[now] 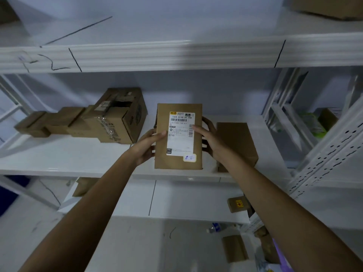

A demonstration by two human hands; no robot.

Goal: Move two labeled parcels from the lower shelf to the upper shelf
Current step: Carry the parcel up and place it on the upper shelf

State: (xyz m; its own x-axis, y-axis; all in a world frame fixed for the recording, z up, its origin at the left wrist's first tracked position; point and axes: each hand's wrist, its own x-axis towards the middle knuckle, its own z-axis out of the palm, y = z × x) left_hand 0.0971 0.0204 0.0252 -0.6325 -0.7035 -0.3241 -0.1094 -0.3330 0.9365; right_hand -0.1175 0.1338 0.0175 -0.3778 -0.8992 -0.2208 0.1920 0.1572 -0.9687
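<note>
Plastic bottle [215,227] and small yellow-stickered box [237,204] low at right.

I'm in a parcel storeroom. White metal racking [176,55] with slotted uprights [330,152] fills my view, its shelf edges marked off in pen. Brown cartons [110,122] sit on the shelves, and the box [178,136] I'm holding carries a barcoded shipping label [180,132].

Top-right box [332,6] cut off
</note>
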